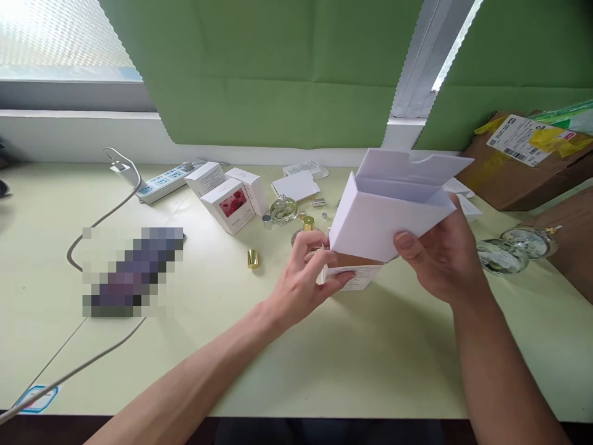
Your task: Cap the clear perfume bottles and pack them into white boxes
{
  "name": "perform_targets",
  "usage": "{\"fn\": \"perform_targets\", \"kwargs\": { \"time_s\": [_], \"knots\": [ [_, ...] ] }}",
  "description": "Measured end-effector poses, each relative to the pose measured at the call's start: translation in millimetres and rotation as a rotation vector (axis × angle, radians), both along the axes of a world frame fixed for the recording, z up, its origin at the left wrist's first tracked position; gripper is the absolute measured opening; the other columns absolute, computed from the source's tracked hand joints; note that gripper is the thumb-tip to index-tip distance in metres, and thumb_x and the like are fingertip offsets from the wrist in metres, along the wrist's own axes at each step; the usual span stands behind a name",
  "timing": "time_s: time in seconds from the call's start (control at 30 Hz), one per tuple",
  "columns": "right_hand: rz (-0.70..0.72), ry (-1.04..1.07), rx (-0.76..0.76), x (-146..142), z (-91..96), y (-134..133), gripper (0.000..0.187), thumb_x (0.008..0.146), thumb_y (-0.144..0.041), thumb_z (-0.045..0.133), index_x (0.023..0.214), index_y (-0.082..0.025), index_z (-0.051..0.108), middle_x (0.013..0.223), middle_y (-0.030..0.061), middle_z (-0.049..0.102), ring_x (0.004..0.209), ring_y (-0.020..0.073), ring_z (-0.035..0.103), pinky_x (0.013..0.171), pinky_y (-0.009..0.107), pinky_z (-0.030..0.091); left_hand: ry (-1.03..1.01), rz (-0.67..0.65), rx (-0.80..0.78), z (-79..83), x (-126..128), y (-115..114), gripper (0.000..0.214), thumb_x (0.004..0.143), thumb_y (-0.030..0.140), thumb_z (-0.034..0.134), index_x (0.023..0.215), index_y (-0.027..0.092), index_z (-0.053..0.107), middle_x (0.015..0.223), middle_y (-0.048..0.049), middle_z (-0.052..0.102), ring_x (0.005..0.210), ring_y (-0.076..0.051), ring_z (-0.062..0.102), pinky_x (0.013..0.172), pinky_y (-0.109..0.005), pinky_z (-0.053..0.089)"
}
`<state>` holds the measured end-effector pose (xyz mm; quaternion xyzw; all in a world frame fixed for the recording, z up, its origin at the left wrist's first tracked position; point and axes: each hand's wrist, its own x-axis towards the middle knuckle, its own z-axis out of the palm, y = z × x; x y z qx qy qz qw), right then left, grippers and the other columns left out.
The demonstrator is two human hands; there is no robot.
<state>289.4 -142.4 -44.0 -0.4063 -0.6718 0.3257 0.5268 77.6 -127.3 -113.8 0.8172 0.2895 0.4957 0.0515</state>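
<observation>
I hold a white cardboard box (380,213) tilted above the pale green desk (324,358), its lid flap open at the top. My right hand (440,256) grips its right side, thumb on the front face. My left hand (303,272) pinches the box's lower end, where a folded white flap with small print (354,278) sticks out. Just behind my left hand lie a gold cap (252,258) and a small glass bottle with a gold collar (308,224).
More white boxes (231,204), one with a red picture, and loose cards (296,184) lie at the back. A power strip (162,182) with white cables sits at the left. Round glass bottles (503,254) and a taped brown carton (523,161) are at the right.
</observation>
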Motion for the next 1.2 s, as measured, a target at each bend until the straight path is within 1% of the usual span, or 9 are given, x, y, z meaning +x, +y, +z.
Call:
{"fn": "perform_targets", "kwargs": {
  "time_s": [0.1,0.2,0.3,0.5,0.67,0.77,0.97,1.07,1.2],
  "knots": [
    [0.028,-0.044,-0.029,4.8,1.4,0.7,0.029,0.091,-0.038,0.066,0.118,-0.037,0.055,0.125,0.0001,0.062,0.116,0.0240,0.059,0.083,0.038,0.055,-0.031,-0.013,-0.014,-1.9,0.3,0.4,0.037,0.084,0.024,0.075,0.105,0.022,0.045,0.111,-0.0065,0.047,0.105,-0.018,0.055,0.079,-0.036,0.060],
    [0.059,-0.069,0.012,8.2,-5.9,5.7,0.029,0.090,-0.034,0.068,0.118,-0.039,0.061,0.114,-0.0016,0.066,0.105,0.0214,0.062,0.077,0.034,0.055,-0.101,-0.057,-0.080,-6.7,0.7,1.4,0.045,0.083,0.023,0.076,0.113,0.024,0.042,0.114,-0.0061,0.047,0.110,-0.019,0.054,0.079,-0.036,0.061],
    [0.075,-0.093,-0.015,7.9,-11.0,9.3,0.030,0.087,-0.033,0.072,0.115,-0.038,0.065,0.104,-0.0018,0.068,0.093,0.0197,0.064,0.071,0.032,0.054,-0.163,-0.081,-0.124,-10.9,1.3,2.4,0.049,0.083,0.022,0.076,0.117,0.026,0.041,0.118,-0.0062,0.045,0.113,-0.018,0.052,0.075,-0.031,0.062],
    [0.082,-0.084,-0.081,4.3,-5.8,7.8,0.031,0.083,-0.033,0.076,0.113,-0.035,0.067,0.110,0.0009,0.066,0.100,0.0214,0.064,0.073,0.031,0.058,-0.223,-0.136,-0.138,-13.7,1.3,2.5,0.062,0.080,0.016,0.078,0.124,0.027,0.036,0.126,-0.0073,0.042,0.119,-0.018,0.052,0.081,-0.031,0.063],
    [0.044,-0.042,-0.091,4.5,-6.7,7.0,0.025,0.085,-0.032,0.074,0.109,-0.034,0.068,0.106,0.0000,0.067,0.093,0.0183,0.066,0.072,0.029,0.060,-0.241,-0.147,-0.161,-13.6,1.5,3.8,0.065,0.080,0.017,0.078,0.128,0.028,0.035,0.129,-0.0081,0.041,0.124,-0.021,0.051,0.081,-0.032,0.063],
    [0.021,-0.072,-0.094,6.5,-6.9,6.2,0.034,0.083,-0.032,0.076,0.115,-0.035,0.064,0.109,-0.0009,0.068,0.098,0.0201,0.066,0.077,0.031,0.060,-0.248,-0.135,-0.142,-13.6,1.6,4.9,0.069,0.079,0.016,0.079,0.131,0.029,0.035,0.130,-0.0084,0.041,0.124,-0.020,0.052,0.080,-0.031,0.062],
    [-0.042,-0.282,-0.110,14.2,-6.3,7.9,0.042,0.082,-0.043,0.074,0.121,-0.035,0.061,0.120,0.0018,0.067,0.113,0.0275,0.061,0.091,0.043,0.056,-0.192,-0.095,-0.077,-15.6,-1.0,6.7,0.080,0.081,0.017,0.077,0.143,0.031,0.031,0.136,-0.0110,0.043,0.127,-0.022,0.048,0.080,-0.031,0.062],
    [-0.039,-0.306,-0.091,15.6,-7.1,8.5,0.046,0.084,-0.044,0.072,0.127,-0.034,0.058,0.120,0.0035,0.067,0.118,0.0292,0.059,0.097,0.046,0.052,-0.166,-0.090,-0.064,-15.1,-1.3,7.1,0.077,0.083,0.018,0.076,0.145,0.031,0.032,0.135,-0.0110,0.044,0.126,-0.022,0.049,0.081,-0.033,0.063],
    [-0.052,-0.312,-0.075,16.4,-8.8,8.0,0.045,0.087,-0.045,0.068,0.129,-0.033,0.056,0.122,0.0042,0.067,0.120,0.0294,0.059,0.098,0.046,0.051,-0.175,-0.100,-0.110,-11.8,-1.1,6.0,0.069,0.084,0.018,0.074,0.142,0.030,0.038,0.132,-0.0099,0.046,0.124,-0.021,0.051,0.081,-0.033,0.064]
  ]
}}
